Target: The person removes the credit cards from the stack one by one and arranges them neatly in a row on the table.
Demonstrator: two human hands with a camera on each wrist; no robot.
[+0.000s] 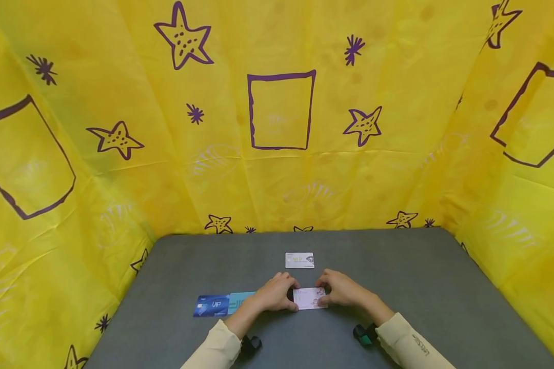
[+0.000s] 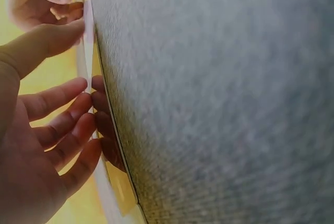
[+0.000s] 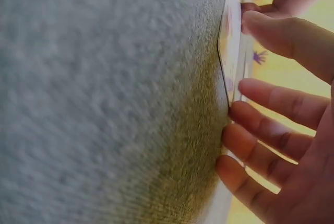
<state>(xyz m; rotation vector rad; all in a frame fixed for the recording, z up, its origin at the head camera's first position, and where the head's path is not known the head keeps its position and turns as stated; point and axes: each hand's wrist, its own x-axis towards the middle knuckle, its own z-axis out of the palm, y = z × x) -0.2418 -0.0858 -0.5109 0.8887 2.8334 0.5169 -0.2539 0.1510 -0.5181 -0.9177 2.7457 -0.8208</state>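
Note:
A pale pink card (image 1: 309, 298) with small printed figures lies flat on the dark grey table (image 1: 397, 266), between my two hands. My left hand (image 1: 276, 293) is at its left edge, thumb near the lower corner. At the right end, the thumb of my right hand (image 1: 343, 289) overlaps the card's lower corner and a fingertip is by the upper one. In the left wrist view, the extended fingers (image 2: 62, 125) are mirrored in a glossy surface. Left of the hands lie a blue VIP card (image 1: 212, 305) and a teal card (image 1: 239, 301), partly hidden by the left hand.
Beyond the hands, a white VIP card (image 1: 299, 260) lies on the table. Dark straps (image 1: 364, 335) are at both wrists. Yellow cloth (image 1: 281, 195) with purple stars and squares surrounds the table's back and sides.

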